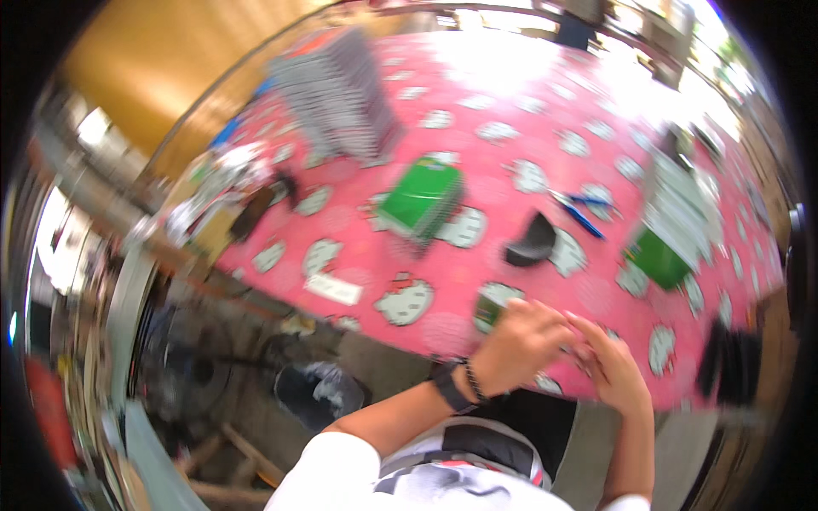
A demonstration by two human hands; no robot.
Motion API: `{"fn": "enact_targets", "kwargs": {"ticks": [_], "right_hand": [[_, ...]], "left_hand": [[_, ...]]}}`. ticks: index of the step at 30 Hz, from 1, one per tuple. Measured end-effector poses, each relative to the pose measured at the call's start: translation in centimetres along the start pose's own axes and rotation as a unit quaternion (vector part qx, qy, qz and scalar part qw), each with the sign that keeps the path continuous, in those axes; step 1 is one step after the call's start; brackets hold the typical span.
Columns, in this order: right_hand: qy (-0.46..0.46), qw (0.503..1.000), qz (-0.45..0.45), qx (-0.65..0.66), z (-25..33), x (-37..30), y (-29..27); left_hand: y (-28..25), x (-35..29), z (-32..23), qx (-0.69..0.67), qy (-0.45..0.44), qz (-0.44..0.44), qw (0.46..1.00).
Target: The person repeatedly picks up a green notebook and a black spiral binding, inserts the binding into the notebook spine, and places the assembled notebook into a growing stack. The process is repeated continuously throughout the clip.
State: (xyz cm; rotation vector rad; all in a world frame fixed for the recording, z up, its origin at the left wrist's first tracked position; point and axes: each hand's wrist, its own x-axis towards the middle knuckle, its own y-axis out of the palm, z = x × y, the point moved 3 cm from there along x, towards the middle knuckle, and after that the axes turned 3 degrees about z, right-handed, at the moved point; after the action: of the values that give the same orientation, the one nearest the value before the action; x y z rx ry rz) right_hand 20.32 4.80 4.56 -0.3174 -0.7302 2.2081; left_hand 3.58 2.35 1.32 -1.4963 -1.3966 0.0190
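My left hand [530, 337] and my right hand [615, 366] meet above the near edge of the pink patterned tablecloth [443, 330]. The fingers of both are bent and closed toward each other; what they hold, if anything, is hidden and blurred. A small dark green and brown piece [489, 310] shows beside my left hand; whether it is held or lies on the cloth I cannot tell. Beyond my hands lies a black curved piece [532, 244]. Farther right is a blue-handled tool [584, 218], perhaps pliers or scissors.
A stack of green-topped packs [423, 198] lies mid-table. Behind it rises a tall stack of grey, flat pieces [334, 95]. On the right sits a green and white container [669, 226]. Clutter [223, 198] covers the left corner, near a white paper strip [333, 289].
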Motion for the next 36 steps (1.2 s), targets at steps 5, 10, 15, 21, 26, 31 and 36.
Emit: {"fn": "enact_targets", "kwargs": {"ticks": [5,10,15,21,26,31,36], "right_hand": [[0.041,0.999,-0.006,0.003,-2.3,3.1,-2.3],[-0.114,0.96,-0.092,-0.239,-2.9,11.1,0.3],[-0.08,0.955,-0.045,-0.281,-5.3,14.2,0.9],[-0.067,0.959,-0.059,-0.269,-6.1,15.2,0.7],[-0.055,0.955,-0.055,-0.287,-5.7,15.3,0.4],[-0.04,0.967,-0.021,-0.25,-4.1,14.2,-0.3],[-0.071,0.996,-0.056,-0.016,-6.6,7.8,-2.8]], "left_hand": [[1.3,0.0,0.0,0.036,0.02,0.005,0.999],[1.4,-0.6,0.1,0.025,0.007,0.007,1.0],[1.6,-0.7,0.2,-0.003,-0.003,0.026,1.0],[1.0,-0.1,0.0,0.018,0.011,0.006,1.0],[1.4,-0.2,0.1,0.016,0.0,-0.022,1.0],[2.4,-0.6,0.9,0.02,0.004,0.032,0.999],[0.6,-0.5,0.8,0.047,0.014,-0.026,0.998]]}}
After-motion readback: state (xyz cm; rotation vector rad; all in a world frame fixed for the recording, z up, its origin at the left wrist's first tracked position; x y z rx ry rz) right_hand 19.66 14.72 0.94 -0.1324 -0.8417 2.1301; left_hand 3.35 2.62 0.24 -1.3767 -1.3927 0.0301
